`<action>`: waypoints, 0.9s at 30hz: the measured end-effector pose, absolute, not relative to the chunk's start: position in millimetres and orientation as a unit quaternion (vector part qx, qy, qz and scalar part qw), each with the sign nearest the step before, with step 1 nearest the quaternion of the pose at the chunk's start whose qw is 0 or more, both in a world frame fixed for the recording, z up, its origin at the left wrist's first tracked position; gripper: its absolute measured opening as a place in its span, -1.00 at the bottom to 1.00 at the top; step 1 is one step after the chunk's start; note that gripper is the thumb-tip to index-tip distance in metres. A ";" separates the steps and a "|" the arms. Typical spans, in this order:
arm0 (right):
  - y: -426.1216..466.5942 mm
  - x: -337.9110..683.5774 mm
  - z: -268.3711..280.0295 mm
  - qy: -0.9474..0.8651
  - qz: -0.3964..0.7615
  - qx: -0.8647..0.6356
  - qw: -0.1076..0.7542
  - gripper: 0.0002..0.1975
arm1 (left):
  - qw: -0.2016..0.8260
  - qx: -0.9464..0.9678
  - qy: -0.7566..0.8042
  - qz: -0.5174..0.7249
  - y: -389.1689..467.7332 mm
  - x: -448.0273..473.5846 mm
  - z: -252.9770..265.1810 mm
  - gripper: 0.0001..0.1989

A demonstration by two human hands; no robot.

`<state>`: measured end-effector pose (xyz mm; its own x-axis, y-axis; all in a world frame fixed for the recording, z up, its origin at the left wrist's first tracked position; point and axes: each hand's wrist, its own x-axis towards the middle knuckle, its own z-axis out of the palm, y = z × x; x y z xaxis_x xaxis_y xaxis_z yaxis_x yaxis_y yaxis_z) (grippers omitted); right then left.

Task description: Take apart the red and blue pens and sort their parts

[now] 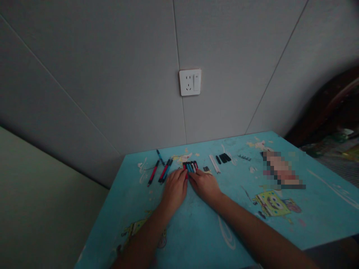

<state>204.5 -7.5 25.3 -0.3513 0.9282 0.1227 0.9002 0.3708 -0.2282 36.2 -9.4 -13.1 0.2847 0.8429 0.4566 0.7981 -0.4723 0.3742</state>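
Observation:
A short row of pen barrels (192, 166), pink, blue and white with dark ends, lies side by side on the table. My left hand (176, 186) presses against the row's left side, its fingers drawn together around the near part. On the opposite side, my right hand (206, 184) touches the row with bent fingers. Both hands partly hide the barrels, so their lower ends do not show. Left of my left hand lie a pink-and-black pen (153, 173), a pair of pink and blue pens (166, 171) and a blue pen (160, 157) farther back.
Right of the row lie small dark parts (206, 169), thin white refills (214, 163), black grips (224, 158) and a line of small springs or clips (244, 157). A pixelated, blurred object (283, 168) rests farther right. The cartoon-printed blue table (193, 231) meets a wall with a socket (190, 82).

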 end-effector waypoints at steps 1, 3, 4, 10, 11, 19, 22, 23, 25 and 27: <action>-7.3 204.3 25.4 -0.818 0.059 -0.561 0.116 -0.68 | 0.036 0.800 0.513 0.309 -9.4 36.2 -12.9 -0.60; -6.3 203.7 25.2 -0.812 0.056 -0.570 0.114 -0.68 | 0.034 0.801 0.511 0.310 -9.4 35.9 -12.6 -0.60; -5.7 203.1 24.8 -0.808 0.052 -0.575 0.113 -0.68 | 0.034 0.801 0.510 0.311 -9.5 35.7 -12.5 -0.60; -3.7 198.1 21.5 -0.808 0.033 -0.578 0.108 -0.64 | 0.034 0.801 0.510 0.311 -11.3 35.2 -11.4 -0.63; -3.7 197.6 21.3 -0.809 0.032 -0.578 0.105 -0.64 | 0.031 0.801 0.512 0.307 -11.6 35.3 -11.2 -0.63; -4.8 197.7 22.0 -0.810 0.008 -0.578 0.098 -0.64 | 0.014 0.805 0.524 0.276 -12.3 35.4 -11.4 -0.62; -5.9 198.1 21.6 -0.804 0.004 -0.584 0.110 -0.67 | 0.015 0.807 0.522 0.274 -12.4 35.1 -11.4 -0.61; -6.2 198.2 21.5 -0.803 0.007 -0.585 0.110 -0.68 | 0.015 0.807 0.522 0.275 -12.5 35.2 -11.2 -0.60; -6.5 198.6 21.5 -0.804 0.017 -0.585 0.106 -0.68 | 0.016 0.807 0.520 0.281 -12.7 35.4 -10.5 -0.61; -6.7 198.9 21.4 -0.805 0.025 -0.584 0.102 -0.66 | 0.018 0.805 0.519 0.287 -13.0 35.6 -9.7 -0.62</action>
